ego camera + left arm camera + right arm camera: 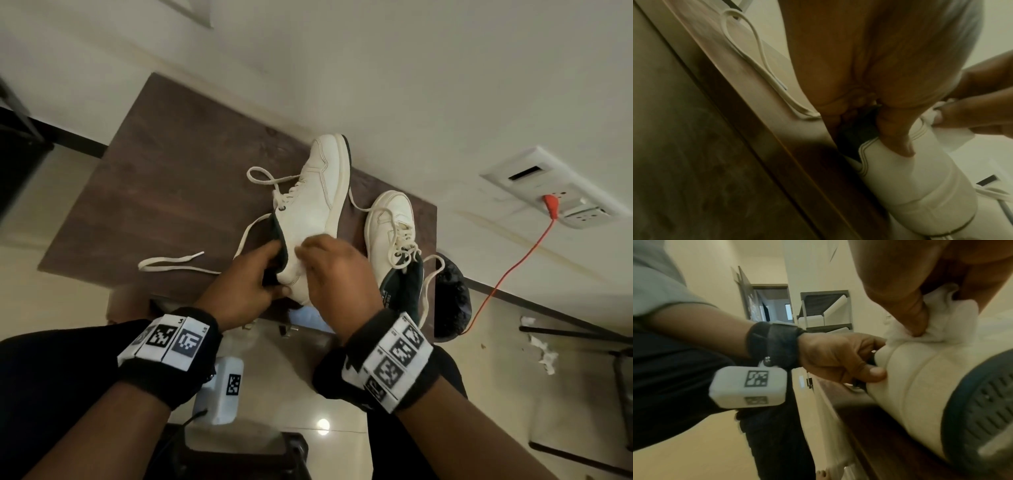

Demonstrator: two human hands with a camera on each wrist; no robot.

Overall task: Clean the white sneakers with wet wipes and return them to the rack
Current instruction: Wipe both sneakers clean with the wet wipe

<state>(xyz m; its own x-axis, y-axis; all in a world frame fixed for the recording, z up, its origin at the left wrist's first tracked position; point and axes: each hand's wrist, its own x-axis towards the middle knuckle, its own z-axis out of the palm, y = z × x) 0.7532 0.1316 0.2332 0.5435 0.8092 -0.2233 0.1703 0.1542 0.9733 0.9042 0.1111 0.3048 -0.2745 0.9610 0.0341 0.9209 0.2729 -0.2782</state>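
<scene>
Wiping underway: my left hand [239, 291] grips the sneaker [315, 205] by its collar, tipped on its side on the table [154, 171], while my right hand [339, 274] pinches the wipe [941, 324] against its heel. Second sneaker [390, 233] waits alongside; racking remains. Only the right wrist view shows the rack [826, 311] and sole tread.
</scene>
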